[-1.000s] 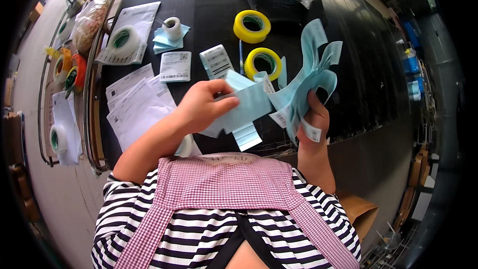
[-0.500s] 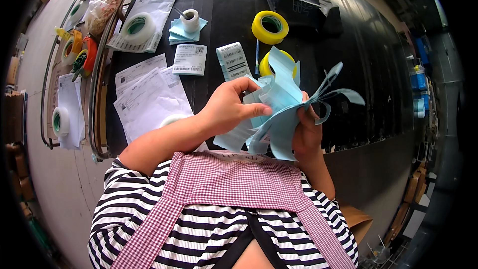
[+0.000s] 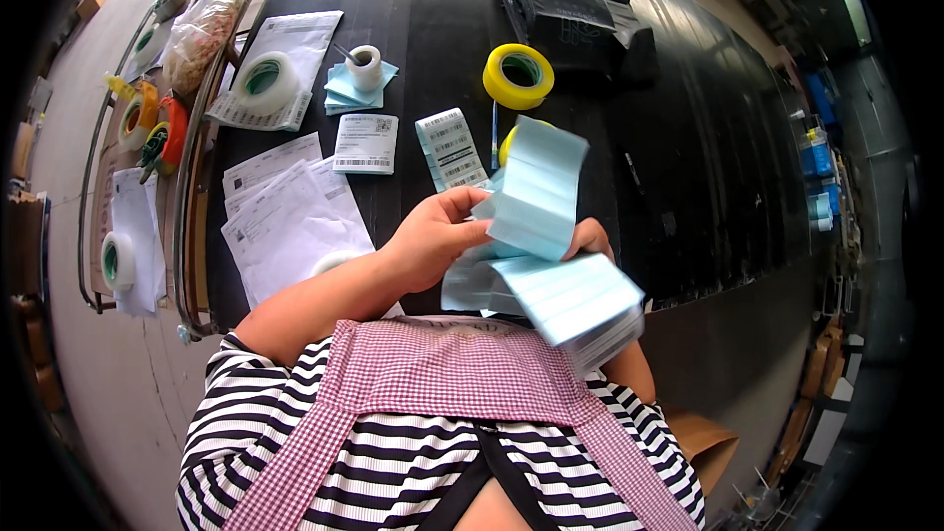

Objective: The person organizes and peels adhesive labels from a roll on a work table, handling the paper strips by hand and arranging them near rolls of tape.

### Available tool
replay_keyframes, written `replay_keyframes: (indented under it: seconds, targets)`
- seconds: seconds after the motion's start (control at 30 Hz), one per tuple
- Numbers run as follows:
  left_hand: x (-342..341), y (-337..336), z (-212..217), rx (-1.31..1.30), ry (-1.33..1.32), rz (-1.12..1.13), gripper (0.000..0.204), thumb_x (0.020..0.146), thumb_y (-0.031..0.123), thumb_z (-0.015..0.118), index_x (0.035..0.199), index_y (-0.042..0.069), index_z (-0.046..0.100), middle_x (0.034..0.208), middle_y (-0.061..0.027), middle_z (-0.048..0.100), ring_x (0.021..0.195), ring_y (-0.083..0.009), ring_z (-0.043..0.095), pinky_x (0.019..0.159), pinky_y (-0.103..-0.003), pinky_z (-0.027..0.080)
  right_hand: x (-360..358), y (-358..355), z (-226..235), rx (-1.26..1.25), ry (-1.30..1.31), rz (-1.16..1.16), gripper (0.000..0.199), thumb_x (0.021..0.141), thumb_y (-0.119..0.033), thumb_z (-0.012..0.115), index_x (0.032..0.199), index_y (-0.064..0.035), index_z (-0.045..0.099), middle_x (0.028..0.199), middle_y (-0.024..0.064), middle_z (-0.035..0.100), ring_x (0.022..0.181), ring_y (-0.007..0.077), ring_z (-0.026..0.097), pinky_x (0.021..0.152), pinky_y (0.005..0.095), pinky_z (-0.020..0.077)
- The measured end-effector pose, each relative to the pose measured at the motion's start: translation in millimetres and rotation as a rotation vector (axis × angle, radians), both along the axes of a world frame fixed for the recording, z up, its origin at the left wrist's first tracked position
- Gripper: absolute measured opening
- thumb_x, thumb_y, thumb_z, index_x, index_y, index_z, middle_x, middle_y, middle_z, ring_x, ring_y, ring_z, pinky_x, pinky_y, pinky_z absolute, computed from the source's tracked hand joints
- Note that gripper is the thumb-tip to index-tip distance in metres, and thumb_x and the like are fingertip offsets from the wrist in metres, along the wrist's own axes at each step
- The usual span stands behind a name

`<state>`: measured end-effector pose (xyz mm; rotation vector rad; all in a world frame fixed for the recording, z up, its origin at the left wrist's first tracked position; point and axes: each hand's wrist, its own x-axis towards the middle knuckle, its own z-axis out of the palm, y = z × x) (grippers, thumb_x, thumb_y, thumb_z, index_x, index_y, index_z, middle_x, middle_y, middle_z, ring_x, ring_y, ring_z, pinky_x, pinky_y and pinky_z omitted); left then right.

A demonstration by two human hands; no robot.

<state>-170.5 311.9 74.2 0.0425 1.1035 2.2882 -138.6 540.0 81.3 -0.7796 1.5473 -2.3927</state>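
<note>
Both hands are close together in front of my apron, on a loose bunch of light blue label sheets [image 3: 539, 187]. Thumb and fingers of my left hand [image 3: 438, 236] pinch the bunch at its left side. On the other side my right hand [image 3: 590, 239] grips it, partly covered by the sheets. One folded part stands up above the hands; another hangs toward my right forearm, its printed lower end blurred. A strip of barcode labels [image 3: 452, 149] lies just beyond my left hand. A yellow tape roll peeks out behind the raised sheets.
On the black table [image 3: 708, 167] are another yellow tape roll [image 3: 518, 77], black plastic bags [image 3: 570, 15], white printed papers [image 3: 290, 221], a label stack [image 3: 365, 144] and a small white roll [image 3: 364, 69] on blue slips. A metal-railed cart [image 3: 187, 226] with tape rolls adjoins at left.
The fanned blue strips, with thin ends sticking out rightward, now appear as broader folded sheets, one raised and one hanging lower right. Both hands keep their hold. The view has shifted slightly.
</note>
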Motion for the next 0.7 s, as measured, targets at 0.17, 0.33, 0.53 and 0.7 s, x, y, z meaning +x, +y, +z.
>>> replay_keyframes:
  seconds: [0.17,0.33,0.53,0.7]
  targets:
    - [-8.4,1.8,3.9,0.284,-0.291,-0.023,0.032,0.097,0.029,0.058,0.116,0.004,0.057,0.113,-0.0127,0.063,0.102,-0.0224,0.064,0.090,-0.034,0.051,-1.4,-4.2,37.8,0.392,0.109,0.113,0.024,0.080,-0.012,0.072,0.100,-0.0112,0.058,0.104,0.0121,0.064,0.095,0.0261,0.064,0.085,0.0375,0.0522]
    - [-26.9,-1.5,-7.3,-0.021,-0.232,-0.144,0.028,0.081,0.005,0.076,0.102,0.004,0.058,0.098,-0.0085,0.066,0.085,-0.0162,0.066,0.076,-0.030,0.056,-14.2,-10.8,46.7,0.710,0.376,0.153,0.028,0.076,-0.004,0.071,0.100,-0.0124,0.058,0.116,0.0134,0.068,0.126,0.0346,0.054,0.113,0.0480,0.0316]
    - [-12.7,-7.3,2.8,-0.417,0.360,0.108,0.015,0.085,0.007,0.071,0.090,0.003,0.058,0.085,-0.0043,0.064,0.078,-0.0093,0.060,0.071,-0.025,0.051,-10.5,16.7,33.2,-0.221,-0.065,0.162,0.009,0.096,-0.010,0.058,0.099,-0.0052,0.051,0.112,0.0268,0.064,0.118,0.0379,0.059,0.105,0.0502,0.0439]
    - [-6.4,-11.3,16.8,-0.549,0.843,0.213,0.019,0.082,-0.003,0.064,0.095,0.004,0.052,0.091,-0.0111,0.061,0.078,-0.0191,0.063,0.074,-0.028,0.051,-3.4,44.9,10.4,-0.328,-0.473,0.029,0.022,0.094,-0.013,0.060,0.109,0.0024,0.056,0.118,0.0249,0.061,0.110,0.0347,0.063,0.085,0.0443,0.0591]
